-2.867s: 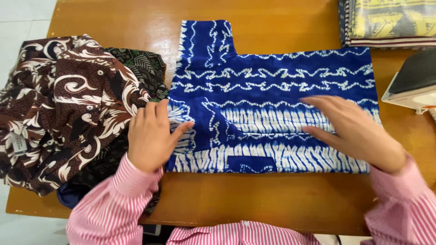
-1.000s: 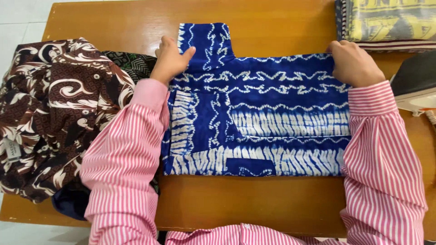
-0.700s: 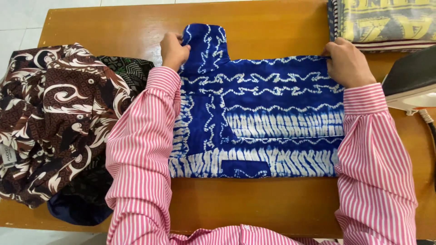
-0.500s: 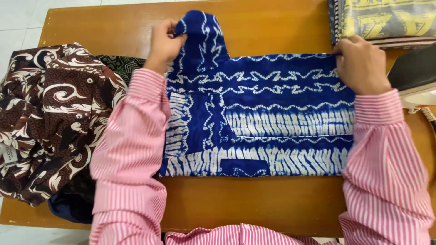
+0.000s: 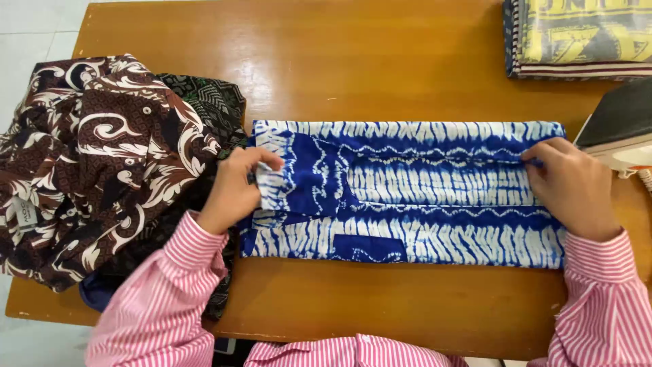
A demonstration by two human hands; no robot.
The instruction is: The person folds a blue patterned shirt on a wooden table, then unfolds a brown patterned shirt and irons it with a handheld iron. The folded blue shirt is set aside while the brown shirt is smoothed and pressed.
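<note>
Hands first: my left hand point(image 5: 234, 192) and right hand point(image 5: 574, 190) each pinch an end of the folded blue-and-white tie-dye cloth point(image 5: 407, 194) lying on the orange wooden table point(image 5: 380, 61), beside a brown patterned cloth pile point(image 5: 95, 156).

Both hands point(image 5: 234, 190) point(image 5: 574, 187) pinch folded blue cloth point(image 5: 407, 197) on table point(image 5: 380, 61)

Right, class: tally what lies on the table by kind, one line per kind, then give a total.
Blue-and-white cloth, held by left hand and right hand: 1
Heap of dark patterned clothes: 1
Folded stack: 1
Iron: 1
Total: 4
</note>
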